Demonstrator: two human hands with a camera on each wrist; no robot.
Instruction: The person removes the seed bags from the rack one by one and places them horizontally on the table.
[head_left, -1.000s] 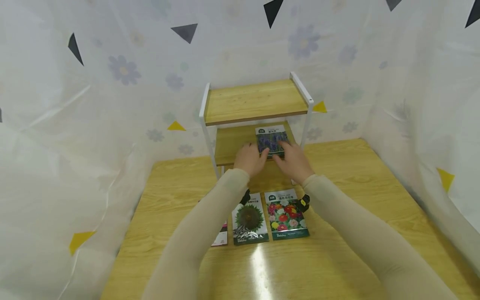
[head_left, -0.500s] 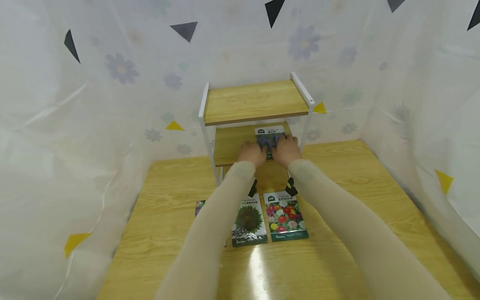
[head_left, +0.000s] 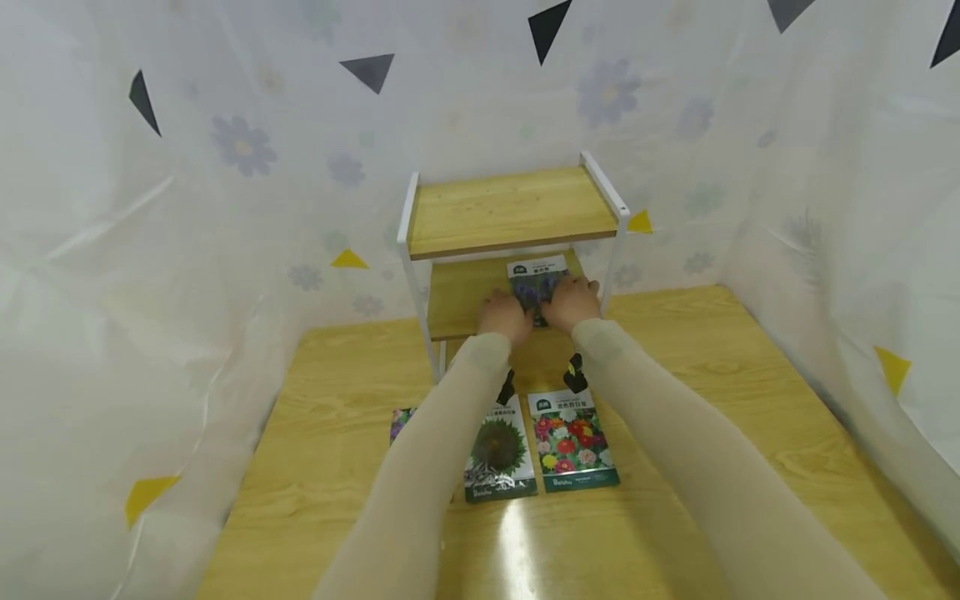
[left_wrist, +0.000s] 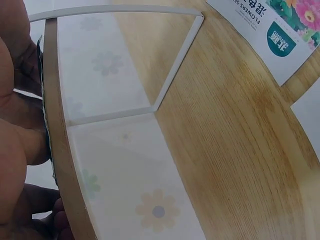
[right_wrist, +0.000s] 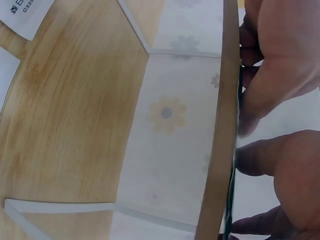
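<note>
A seed packet with purple flowers (head_left: 530, 288) lies flat on the shelf unit's middle board (head_left: 456, 300), toward its right side. My left hand (head_left: 506, 317) is at the packet's lower left, the right hand (head_left: 572, 304) at its lower right. Both thumbs touch the packet near the board's front edge, close to each other. Seen edge-on in the right wrist view, the packet's rim (right_wrist: 229, 212) runs along the wooden board (right_wrist: 222, 125). Bent fingers touch down around the packet's sides; some fingertips are hidden. Neither hand lifts it.
On the table (head_left: 337, 475), in front of the shelf, lie a zinnia packet (head_left: 573, 442), a sunflower packet (head_left: 498, 450) and a third packet (head_left: 401, 419) mostly behind the left sleeve. The top board (head_left: 510, 208) and white frame (head_left: 615, 250) surround the hands.
My right hand has moved left and inward onto the packet's lower right, and its fingers have drawn in. The left hand has shifted slightly right. The packet has stayed nearly in place.
</note>
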